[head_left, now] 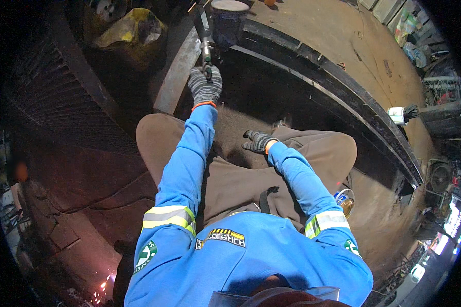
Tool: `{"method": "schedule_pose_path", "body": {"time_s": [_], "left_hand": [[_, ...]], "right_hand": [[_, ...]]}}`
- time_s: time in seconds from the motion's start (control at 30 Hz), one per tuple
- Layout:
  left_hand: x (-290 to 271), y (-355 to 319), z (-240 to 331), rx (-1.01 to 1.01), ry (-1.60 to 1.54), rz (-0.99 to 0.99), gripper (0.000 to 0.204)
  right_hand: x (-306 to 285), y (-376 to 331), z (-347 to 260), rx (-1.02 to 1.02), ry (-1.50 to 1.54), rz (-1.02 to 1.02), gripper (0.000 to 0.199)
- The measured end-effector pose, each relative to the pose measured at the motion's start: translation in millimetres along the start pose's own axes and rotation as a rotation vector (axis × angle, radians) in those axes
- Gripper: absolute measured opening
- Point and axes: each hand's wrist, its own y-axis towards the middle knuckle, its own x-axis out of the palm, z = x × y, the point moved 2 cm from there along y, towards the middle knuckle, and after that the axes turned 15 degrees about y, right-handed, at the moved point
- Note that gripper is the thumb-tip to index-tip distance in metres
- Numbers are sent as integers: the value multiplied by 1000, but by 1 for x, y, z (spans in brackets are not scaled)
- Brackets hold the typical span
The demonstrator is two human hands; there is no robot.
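The gloved left hand [205, 86] gripped a tool [205, 36], its tip lost in shadow beyond the fingers. The right hand [257, 141] rested on the knee, fingers loosely spread, holding nothing.

Person in blue jacket seen from above, gloved left hand [205, 86] at upper centre gripping a power tool [205, 36] against a dark steel beam [312, 82], gloved right hand [257, 140] resting on brown trousers [230, 179] mid-frame, yellow sack [130, 28] upper left
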Motion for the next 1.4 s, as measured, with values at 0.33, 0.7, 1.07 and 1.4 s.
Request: {"method": "schedule_pose_path", "body": {"time_s": [0.33, 0.7, 1.07, 1.4], "left_hand": [[-11, -5, 6, 111, -154, -46, 34], [-29, -16, 9, 30, -340, -54, 45], [-85, 3, -42, -81, -386, -154, 14], [-85, 7, -42, 196, 153, 58, 20]], "right_hand": [[1, 0, -3, -70, -95, 52, 58], [-360, -86, 134, 401, -420, 879, 104], [-389, -27, 188, 272, -151, 567, 110], [-405, -38, 109, 312, -447, 730, 86]]}}
